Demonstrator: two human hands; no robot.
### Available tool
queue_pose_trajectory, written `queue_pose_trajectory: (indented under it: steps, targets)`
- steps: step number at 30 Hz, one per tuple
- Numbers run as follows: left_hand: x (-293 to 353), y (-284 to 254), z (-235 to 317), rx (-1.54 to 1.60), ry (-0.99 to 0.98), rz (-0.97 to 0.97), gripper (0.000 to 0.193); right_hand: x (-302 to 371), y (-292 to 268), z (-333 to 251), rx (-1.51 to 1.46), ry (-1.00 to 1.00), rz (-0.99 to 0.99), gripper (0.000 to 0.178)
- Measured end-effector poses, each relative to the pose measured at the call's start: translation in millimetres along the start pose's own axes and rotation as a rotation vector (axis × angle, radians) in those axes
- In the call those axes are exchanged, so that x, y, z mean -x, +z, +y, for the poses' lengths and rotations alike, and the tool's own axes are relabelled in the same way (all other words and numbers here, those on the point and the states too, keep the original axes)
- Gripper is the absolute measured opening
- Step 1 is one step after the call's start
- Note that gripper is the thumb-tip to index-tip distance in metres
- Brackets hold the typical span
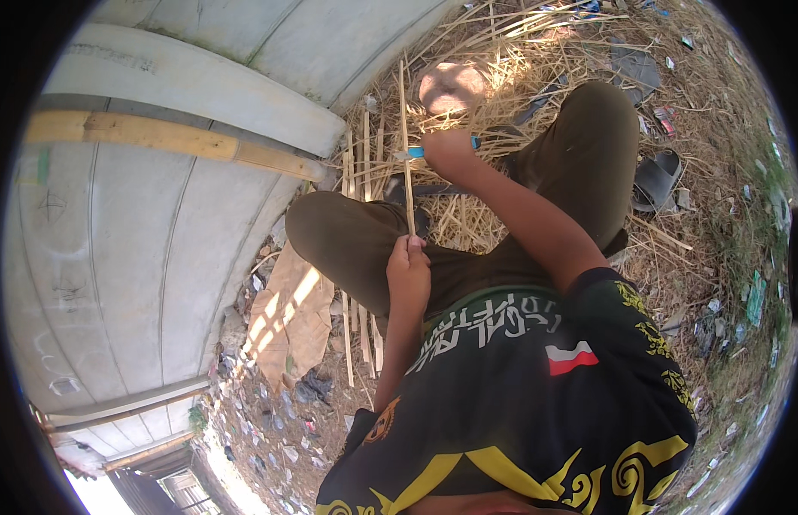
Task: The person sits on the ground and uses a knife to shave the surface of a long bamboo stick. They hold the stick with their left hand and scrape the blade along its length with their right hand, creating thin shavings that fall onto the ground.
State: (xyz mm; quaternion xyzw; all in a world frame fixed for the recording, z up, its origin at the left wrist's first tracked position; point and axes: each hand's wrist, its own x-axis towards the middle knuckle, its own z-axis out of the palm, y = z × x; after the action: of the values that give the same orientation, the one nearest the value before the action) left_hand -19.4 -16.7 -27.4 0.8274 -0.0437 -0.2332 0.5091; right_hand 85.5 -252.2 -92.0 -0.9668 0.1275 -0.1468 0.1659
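My left hand (409, 268) is closed around the near end of a long, thin bamboo strip (405, 112), just in front of my lap. From there the strip points away from me, between my bent knees. My right hand (450, 156) grips a blue-handled knife (416, 152) farther out, right of the strip. Its short blade reaches left to the strip and appears to touch it about midway along. My right fingers wrap the handle and hide most of it.
Several split bamboo strips (348, 330) lie on the ground to the left, beside a cardboard piece (289, 322). Shavings (467, 219) surround a rounded brown block (451, 87) ahead. A grey wall (133, 257) with a bamboo pole (158, 137) borders the left; a dark sandal (656, 182) lies right.
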Motion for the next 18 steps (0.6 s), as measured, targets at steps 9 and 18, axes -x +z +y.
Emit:
queue_pose_trajectory:
  steps: [9, 18]
  targets:
    - [56, -15, 3, -0.022, -0.065, -0.145, 0.027, -20, -1, 42, 0.042, 0.279, 0.052, 0.009]
    - [105, -59, -6, -0.066, -0.001, -0.298, 0.032, -20, -19, 51, -0.015, 0.481, 0.058, 0.011]
